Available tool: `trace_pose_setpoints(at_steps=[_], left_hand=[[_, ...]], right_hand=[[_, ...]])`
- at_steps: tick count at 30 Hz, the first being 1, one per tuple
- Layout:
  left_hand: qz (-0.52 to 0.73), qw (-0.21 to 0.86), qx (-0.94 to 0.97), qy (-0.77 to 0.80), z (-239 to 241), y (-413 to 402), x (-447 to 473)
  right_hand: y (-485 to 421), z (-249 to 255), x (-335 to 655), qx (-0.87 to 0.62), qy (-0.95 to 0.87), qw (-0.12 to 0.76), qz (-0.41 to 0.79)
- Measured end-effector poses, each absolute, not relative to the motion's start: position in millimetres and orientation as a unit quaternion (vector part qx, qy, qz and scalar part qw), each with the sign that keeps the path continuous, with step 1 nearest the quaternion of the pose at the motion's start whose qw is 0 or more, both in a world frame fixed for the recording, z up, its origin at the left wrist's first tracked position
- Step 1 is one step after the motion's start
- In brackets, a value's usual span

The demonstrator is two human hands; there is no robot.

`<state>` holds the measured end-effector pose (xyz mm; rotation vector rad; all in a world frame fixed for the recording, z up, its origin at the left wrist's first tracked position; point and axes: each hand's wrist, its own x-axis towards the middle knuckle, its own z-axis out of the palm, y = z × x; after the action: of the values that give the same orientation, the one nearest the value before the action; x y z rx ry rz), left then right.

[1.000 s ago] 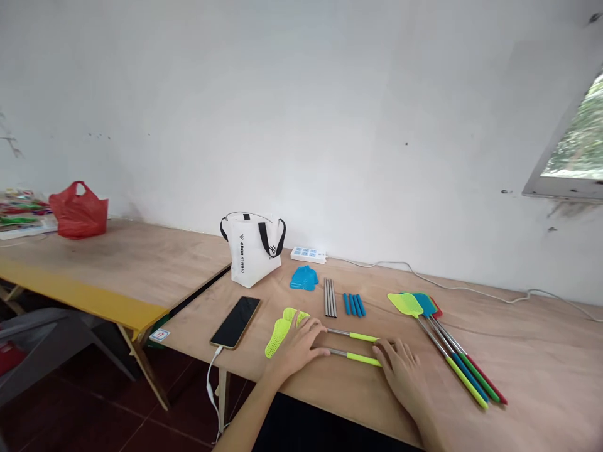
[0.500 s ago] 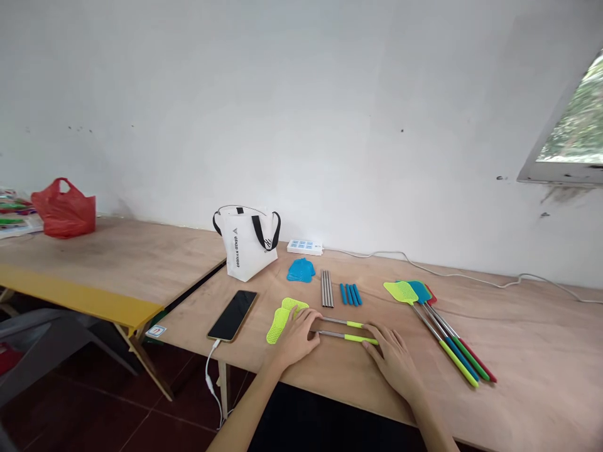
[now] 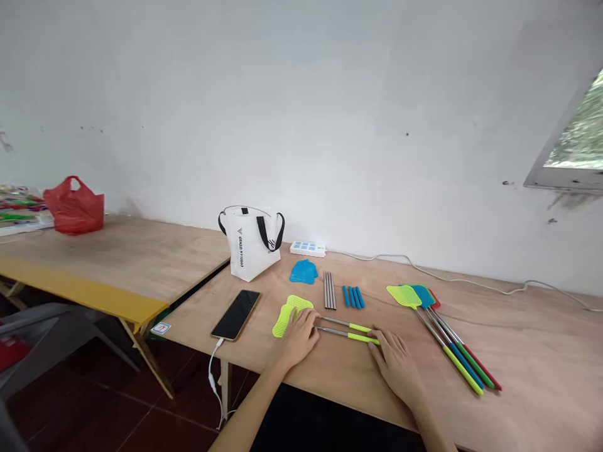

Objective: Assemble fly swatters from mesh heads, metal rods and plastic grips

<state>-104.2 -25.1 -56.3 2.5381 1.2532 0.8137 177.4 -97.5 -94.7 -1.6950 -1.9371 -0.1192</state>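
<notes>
Two fly swatters [image 3: 360, 338] with yellow-green handles and thin metal rods lie side by side on the wooden table. Their perforated yellow-green heads [image 3: 283, 320] partly overlap at the left. My left hand [image 3: 298, 339] lies over the place where heads and rods meet, hiding it, its fingers laid out and the thumb apart beside the lower rod. At the other end my right hand [image 3: 396, 362] rests with outstretched fingers touching the handle ends, thumb spread from the index finger.
Beyond the hands are blue swatter heads [image 3: 304, 272], several metal tubes [image 3: 330, 290] and blue grips [image 3: 353, 297]. Finished-looking swatters [image 3: 461, 367] fan out at right. A phone [image 3: 236, 314] on a cable, a white bag [image 3: 254, 245] and a power strip [image 3: 308, 248] stand left and behind.
The whole view has shifted slightly, so things appear a little farther right. Both hands stay at the two swatters, with scarcely any movement relative to them.
</notes>
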Motion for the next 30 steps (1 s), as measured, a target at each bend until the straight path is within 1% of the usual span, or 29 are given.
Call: trace_pose_setpoints(at_steps=[6, 11, 14, 18, 26, 30], left_hand=[[0.312, 0.104, 0.831, 0.449, -53.1, -21.2, -104.3], [0.36, 0.086, 0.799, 0.474, -49.5, -4.1, -137.3], [0.317, 0.052, 0.784, 0.531, -56.7, 7.3, -161.8], [0.257, -0.004, 0.789, 0.558, -71.1, 14.2, -170.1], [0.241, -0.027, 0.795, 0.555, -72.6, 11.9, -165.4], [0.25, -0.036, 0.797, 0.549, -74.7, 12.2, -166.7]], right_hand=[[-93.7, -108.3, 180.1, -0.671, -0.687, 0.269, -0.071], [-91.2, -113.1, 183.4, -0.707, -0.666, 0.231, -0.057], [-91.6, -111.5, 181.7, -0.706, -0.669, 0.225, -0.051], [-93.7, -107.4, 178.4, -0.704, -0.671, 0.228, -0.05], [-99.8, -93.0, 196.2, -0.705, -0.68, 0.202, 0.01], [-98.7, -99.2, 196.4, -0.707, -0.68, 0.192, -0.003]])
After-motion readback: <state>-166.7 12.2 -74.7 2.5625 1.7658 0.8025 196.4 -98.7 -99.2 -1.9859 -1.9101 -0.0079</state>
